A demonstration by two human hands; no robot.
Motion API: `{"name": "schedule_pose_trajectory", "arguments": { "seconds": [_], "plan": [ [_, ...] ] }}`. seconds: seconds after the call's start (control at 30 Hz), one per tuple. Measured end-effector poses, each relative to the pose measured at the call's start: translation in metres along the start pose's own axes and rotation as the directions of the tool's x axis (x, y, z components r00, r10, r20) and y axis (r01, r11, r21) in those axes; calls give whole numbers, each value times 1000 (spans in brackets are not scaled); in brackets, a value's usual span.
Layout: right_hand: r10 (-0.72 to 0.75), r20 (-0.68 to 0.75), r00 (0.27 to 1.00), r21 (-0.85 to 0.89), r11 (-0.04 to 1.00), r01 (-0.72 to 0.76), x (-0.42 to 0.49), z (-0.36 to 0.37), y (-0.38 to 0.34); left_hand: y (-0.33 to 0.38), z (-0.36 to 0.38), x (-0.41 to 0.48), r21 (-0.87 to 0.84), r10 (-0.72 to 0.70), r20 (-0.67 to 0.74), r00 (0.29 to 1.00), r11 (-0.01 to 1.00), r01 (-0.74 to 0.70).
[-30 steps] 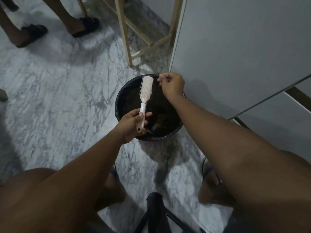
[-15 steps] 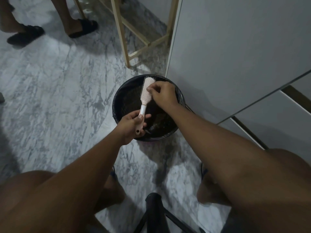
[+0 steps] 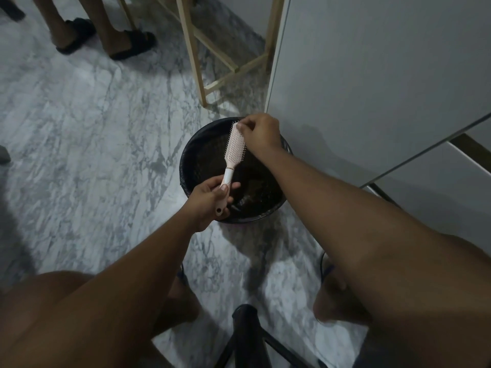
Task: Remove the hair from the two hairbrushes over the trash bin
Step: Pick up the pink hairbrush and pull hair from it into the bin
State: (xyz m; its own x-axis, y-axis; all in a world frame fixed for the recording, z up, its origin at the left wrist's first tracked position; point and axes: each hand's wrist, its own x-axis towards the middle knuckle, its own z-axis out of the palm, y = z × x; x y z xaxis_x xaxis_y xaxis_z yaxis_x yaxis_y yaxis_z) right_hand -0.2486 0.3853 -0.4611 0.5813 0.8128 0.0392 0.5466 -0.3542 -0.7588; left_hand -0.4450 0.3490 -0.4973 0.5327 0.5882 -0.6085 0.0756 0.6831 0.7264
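The left hand [image 3: 210, 199] has its grip wrapped around the handle of a pale pink hairbrush [image 3: 233, 148], holding it above the open mouth of a round black trash bin [image 3: 191, 152] that stands on the grey-veined marble floor [image 3: 93, 144], with the bristled head pointing away from the person. The right hand [image 3: 261, 134] sits at the far tip of the brush head, its fingers pinched narrowly together against the bristles; whether any hair lies between them is too small to tell. Only 1 brush is in sight.
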Motion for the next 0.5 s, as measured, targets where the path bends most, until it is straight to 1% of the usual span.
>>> {"name": "schedule_pose_trajectory", "arguments": {
  "seconds": [0.1,0.2,0.27,0.33,0.4,0.47,0.5],
  "plan": [
    [9,-33,999,17,1000,-8,1,-3,1,0,-1,1,8,-8,2,1000,1000,8],
    [39,-169,985,112,993,-20,-3,-11,2,3,-2,3,-93,-26,-37,999,995,22],
    [47,-201,979,132,991,-20,-7,-17,7,4,-8,4,-129,-29,-79,996,991,19],
    [43,-150,988,95,995,-29,-13,-19,18,5,-12,4,-119,-25,-88,996,993,14],
    [56,-28,998,39,998,-55,-25,-15,32,6,-13,4,-113,-23,-77,997,993,14],
    [141,110,984,63,987,-149,-36,-9,43,10,-9,2,-109,-29,-58,998,994,22],
    [191,137,972,96,974,-205,-40,-6,42,11,-6,1,-107,-32,-43,999,994,27]
  ]
}}
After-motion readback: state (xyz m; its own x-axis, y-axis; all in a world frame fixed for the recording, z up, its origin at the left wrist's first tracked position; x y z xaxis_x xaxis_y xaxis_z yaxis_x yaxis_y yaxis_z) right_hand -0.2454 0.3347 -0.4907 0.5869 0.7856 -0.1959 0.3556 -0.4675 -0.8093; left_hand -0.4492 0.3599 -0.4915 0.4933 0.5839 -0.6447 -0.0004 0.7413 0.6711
